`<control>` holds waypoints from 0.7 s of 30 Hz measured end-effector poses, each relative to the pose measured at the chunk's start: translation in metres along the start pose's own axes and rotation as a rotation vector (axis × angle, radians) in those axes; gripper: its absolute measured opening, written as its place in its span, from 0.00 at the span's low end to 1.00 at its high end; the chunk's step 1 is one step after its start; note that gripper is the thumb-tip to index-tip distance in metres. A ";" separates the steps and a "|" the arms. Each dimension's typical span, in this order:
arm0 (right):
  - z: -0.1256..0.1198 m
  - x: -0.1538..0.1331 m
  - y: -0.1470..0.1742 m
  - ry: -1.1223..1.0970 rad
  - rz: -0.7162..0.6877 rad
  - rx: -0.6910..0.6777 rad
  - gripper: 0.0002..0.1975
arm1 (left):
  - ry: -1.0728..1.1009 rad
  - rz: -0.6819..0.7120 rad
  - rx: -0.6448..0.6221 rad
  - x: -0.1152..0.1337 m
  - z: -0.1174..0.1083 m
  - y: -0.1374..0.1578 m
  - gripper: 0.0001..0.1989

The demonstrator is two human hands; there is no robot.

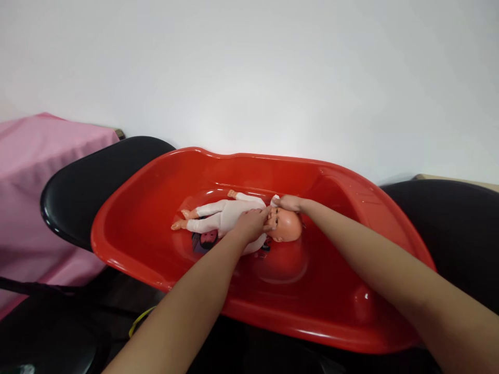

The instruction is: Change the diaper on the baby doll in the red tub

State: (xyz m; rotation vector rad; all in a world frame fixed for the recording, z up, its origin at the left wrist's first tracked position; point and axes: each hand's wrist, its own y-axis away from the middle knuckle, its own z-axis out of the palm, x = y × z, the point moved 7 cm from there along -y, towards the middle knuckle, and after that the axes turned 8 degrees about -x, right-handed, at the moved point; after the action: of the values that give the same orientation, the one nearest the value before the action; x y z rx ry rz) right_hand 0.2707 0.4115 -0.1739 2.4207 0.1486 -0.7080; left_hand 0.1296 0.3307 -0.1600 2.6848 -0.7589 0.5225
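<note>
well inside tub rim [312,333], right hand [289,202] pinches cloth [275,199]; left hand [250,224] touches doll [233,214], grip unclear.

Two hands [251,224], one doll [234,212], one tub [132,223], one pink cloth [50,161], perhaps three chairs [97,182].

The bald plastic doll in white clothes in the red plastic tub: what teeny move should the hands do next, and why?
Maybe slide the right hand gently across the doll's face: it seems to pinch a small white cloth-like piece there, and the left hand, close by, could keep it steady.
</note>
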 end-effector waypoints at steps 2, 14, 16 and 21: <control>-0.002 0.002 0.002 -0.067 0.007 -0.058 0.26 | -0.004 -0.007 -0.005 0.001 -0.002 0.001 0.30; 0.006 -0.016 0.003 -0.014 -0.175 -0.207 0.27 | -0.014 -0.031 -0.029 0.001 -0.003 0.002 0.26; 0.008 -0.006 0.000 0.055 -0.084 -0.159 0.27 | -0.069 -0.063 -0.050 0.001 -0.002 0.002 0.30; -0.009 0.010 0.013 -0.019 0.079 -0.059 0.28 | -0.080 -0.079 -0.051 0.002 -0.004 0.003 0.31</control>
State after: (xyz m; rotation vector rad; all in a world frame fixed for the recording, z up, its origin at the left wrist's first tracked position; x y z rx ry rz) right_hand 0.2872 0.4058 -0.1663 2.3495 0.0653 -0.6814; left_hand 0.1285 0.3286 -0.1548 2.6895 -0.6743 0.3730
